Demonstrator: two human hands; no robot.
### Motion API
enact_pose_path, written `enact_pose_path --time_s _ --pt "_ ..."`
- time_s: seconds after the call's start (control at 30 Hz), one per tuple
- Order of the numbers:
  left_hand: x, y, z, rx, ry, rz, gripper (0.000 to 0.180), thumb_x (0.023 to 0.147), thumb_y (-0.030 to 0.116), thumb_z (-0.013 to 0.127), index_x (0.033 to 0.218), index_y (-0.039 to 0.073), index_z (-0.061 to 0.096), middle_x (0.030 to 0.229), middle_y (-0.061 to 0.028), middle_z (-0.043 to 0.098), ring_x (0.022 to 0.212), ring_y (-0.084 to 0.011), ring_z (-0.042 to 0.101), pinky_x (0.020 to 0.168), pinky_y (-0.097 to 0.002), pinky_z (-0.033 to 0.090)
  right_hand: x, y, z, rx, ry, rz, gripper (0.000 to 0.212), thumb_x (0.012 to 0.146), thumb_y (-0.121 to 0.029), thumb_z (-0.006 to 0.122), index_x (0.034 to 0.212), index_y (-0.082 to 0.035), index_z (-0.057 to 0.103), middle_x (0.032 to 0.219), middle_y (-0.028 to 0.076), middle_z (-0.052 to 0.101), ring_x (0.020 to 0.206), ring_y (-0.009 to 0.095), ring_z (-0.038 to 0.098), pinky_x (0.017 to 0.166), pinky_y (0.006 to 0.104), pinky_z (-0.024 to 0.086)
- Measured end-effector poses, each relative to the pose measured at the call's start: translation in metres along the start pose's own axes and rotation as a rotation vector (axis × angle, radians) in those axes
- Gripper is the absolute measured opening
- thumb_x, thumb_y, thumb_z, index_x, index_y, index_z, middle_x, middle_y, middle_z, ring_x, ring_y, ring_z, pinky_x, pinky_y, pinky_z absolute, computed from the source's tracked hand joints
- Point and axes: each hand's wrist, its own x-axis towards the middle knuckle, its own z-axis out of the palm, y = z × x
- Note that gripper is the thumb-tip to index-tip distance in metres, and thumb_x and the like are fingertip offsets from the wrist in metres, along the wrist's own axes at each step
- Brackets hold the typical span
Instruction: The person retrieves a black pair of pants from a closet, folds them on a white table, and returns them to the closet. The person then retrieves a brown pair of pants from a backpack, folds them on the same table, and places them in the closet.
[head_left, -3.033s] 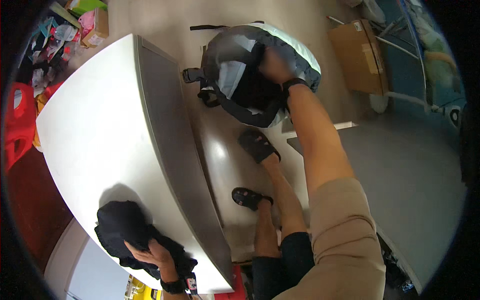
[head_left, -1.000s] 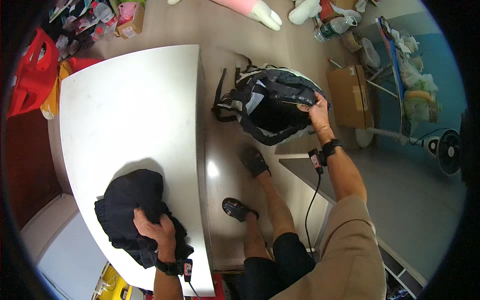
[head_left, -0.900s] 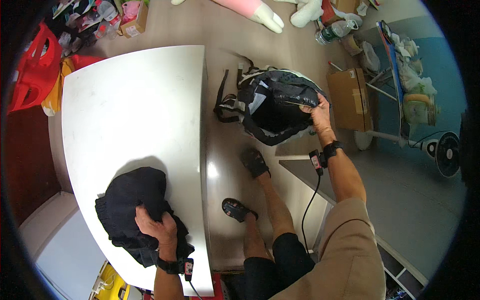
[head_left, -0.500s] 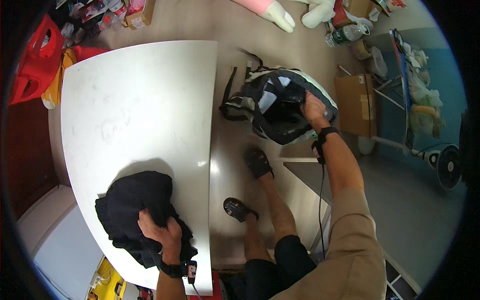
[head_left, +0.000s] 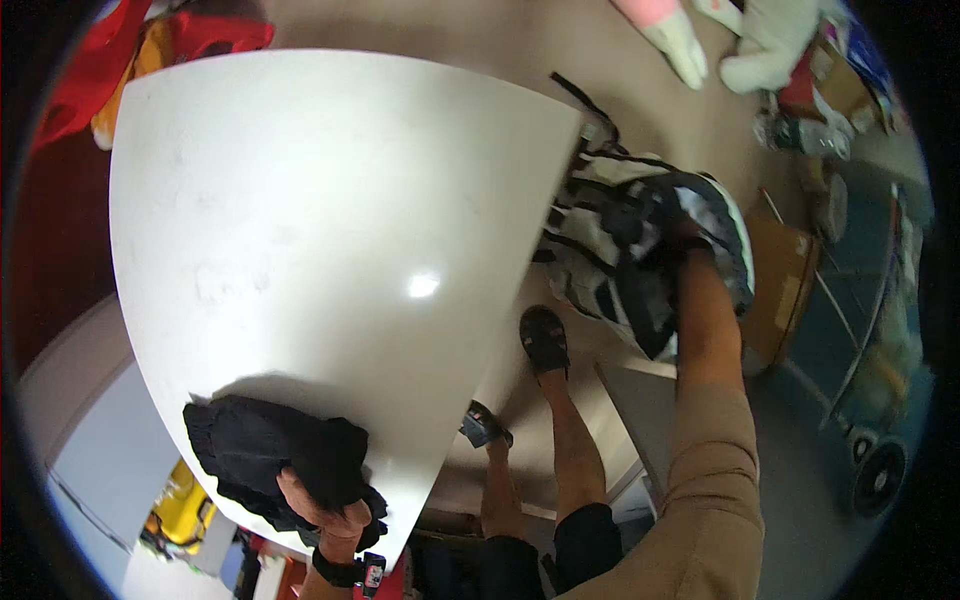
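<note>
On the near left of the white table (head_left: 300,220) lies a bunched black garment (head_left: 270,440) with a gathered edge. My left hand (head_left: 318,505) grips it, with cloth bulging between thumb and fingers. To the right of the table, a grey, black and white backpack (head_left: 640,270) stands on the floor with its top open. My right hand (head_left: 686,228) is plunged into that opening past the wrist strap; its fingers are hidden, and whether they hold anything does not show.
A cardboard box (head_left: 778,285) stands right of the backpack, near a metal rack (head_left: 850,330) and a black fan (head_left: 878,478). Plastic bottles (head_left: 805,135) and plush toys (head_left: 775,50) lie beyond. A red plastic chair (head_left: 90,75) is at the far left. My sandalled feet are beside the table.
My right hand has gone deeper into the backpack, from its rim to inside. The view has shifted and turned, and my left hand stays on the black garment.
</note>
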Motion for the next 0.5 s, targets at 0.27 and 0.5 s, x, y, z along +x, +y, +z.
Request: enact_pose_path --time_s 0.27,0.5 --pt "0.030 0.018 -0.003 -0.132 0.047 0.093 0.054 0.067 0.045 0.055 0.098 0.000 0.057 0.087 -0.0168 0.055 0.072 -0.0345 0.051 0.061 -0.0439 0.038 0.006 -0.003 -0.010 -0.017 -0.133 -0.059 0.048 0.087 -0.027 0.054 0.127 -0.002 0.047 0.130 0.021 0.049 0.121 0.035 0.047 0.102 0.0412 0.036" --pt "0.052 0.036 -0.005 -0.145 0.060 0.024 0.051 0.040 0.023 0.058 0.087 0.003 0.058 0.083 -0.0109 0.054 0.069 -0.0292 0.051 0.061 -0.0398 0.038 -0.047 -0.029 -0.034 -0.084 -0.168 -0.078 0.050 0.089 -0.023 0.052 0.134 -0.004 0.042 0.137 0.019 0.044 0.127 0.034 0.042 0.105 0.0404 0.032"
